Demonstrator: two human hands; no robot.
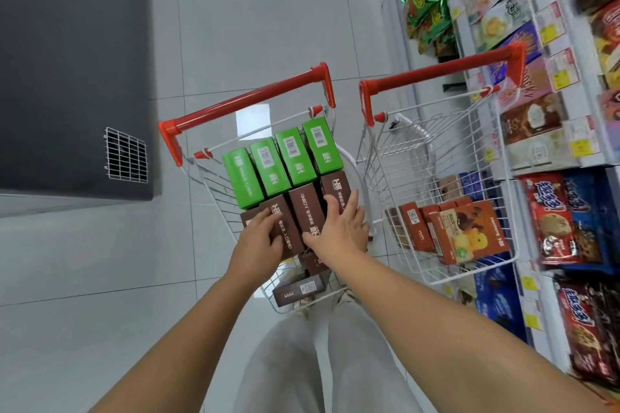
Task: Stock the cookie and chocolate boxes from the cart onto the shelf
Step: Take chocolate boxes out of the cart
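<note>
Pale floor tiles run beneath us, and we've got both hands down in the red-handled white wire cart (pixel 349 157). Our left hand (pixel 258 243) curls around the brown chocolate boxes (pixel 303 208), our right hand (pixel 339 231) lies spread and flat against them, green boxes (pixel 281 161) just behind. It looks like the pick-up; next we'd lift them to the snack shelf (pixel 550 104) on the right.

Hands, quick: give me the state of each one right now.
Left hand: fingers curled onto a brown box in the left cart; gripping it.
Right hand: open, fingers spread flat across the brown boxes; not holding anything.
</note>
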